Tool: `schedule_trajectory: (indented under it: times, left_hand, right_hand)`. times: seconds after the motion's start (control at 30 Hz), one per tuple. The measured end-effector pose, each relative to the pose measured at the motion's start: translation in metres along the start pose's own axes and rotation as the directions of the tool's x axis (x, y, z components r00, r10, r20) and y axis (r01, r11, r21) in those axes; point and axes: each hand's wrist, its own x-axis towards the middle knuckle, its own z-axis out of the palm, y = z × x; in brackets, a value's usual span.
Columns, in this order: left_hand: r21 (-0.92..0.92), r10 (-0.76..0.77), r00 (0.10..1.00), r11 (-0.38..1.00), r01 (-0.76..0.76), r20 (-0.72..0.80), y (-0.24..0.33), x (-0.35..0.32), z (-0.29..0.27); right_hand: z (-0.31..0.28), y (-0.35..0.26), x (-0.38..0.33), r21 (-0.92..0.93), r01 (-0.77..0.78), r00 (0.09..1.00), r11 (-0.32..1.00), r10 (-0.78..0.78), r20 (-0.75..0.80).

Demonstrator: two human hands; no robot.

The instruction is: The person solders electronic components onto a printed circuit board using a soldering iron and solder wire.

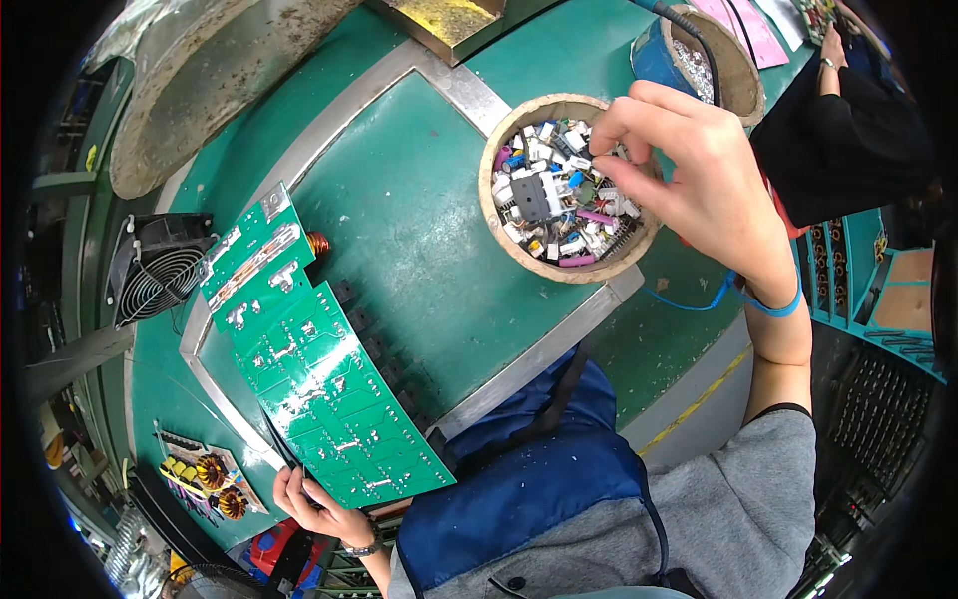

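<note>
My left hand [324, 511] is closed at the lower left edge of a long green circuit board [334, 399], which lies tilted with its shiny solder side up. A thin dark strip [276, 439] runs along the board's edge from my fingers; its kind is unclear. Dark parts and a copper coil [318, 243] stick out past the board's right edge. My right hand [694, 165] pinches over a round tub [490, 215] full of small electronic components [569, 190]. What its fingertips hold, if anything, is too small to make out. A blue wrist strap [773, 307] circles the right wrist.
A second board with coils [215, 477] lies at the lower left, below a black fan [165, 270]. A large worn scoop-like container [200, 90] juts in at upper left. A blue tub [689, 62] stands far right, near another person's hand [831, 50].
</note>
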Motion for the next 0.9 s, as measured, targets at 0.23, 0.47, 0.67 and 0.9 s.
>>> schedule_trajectory:
  times: [0.23, 0.47, 0.67, 0.9]
  left_hand:
    - [0.011, 0.002, 1.000, 1.000, -0.002, 0.001, -0.001, -0.001, 0.001]
    - [-0.009, 0.001, 1.000, 1.000, -0.002, -0.005, -0.002, -0.002, 0.001]
    - [-0.030, -0.042, 0.999, 0.999, 0.042, -0.009, 0.001, -0.003, 0.001]
    - [-0.029, -0.033, 0.999, 0.999, 0.032, -0.008, -0.003, -0.003, 0.004]
  right_hand:
    - [0.020, -0.014, -0.003, 0.100, 0.209, 0.977, 0.973, -0.204, -0.053]
    - [0.006, -0.010, -0.007, 0.078, 0.129, 0.992, 0.989, -0.130, 0.008]
    - [0.009, -0.010, -0.005, 0.103, 0.107, 0.994, 0.989, -0.104, -0.030]
    - [0.037, -0.013, 0.010, 0.043, 0.244, 0.964, 0.969, -0.237, -0.116]
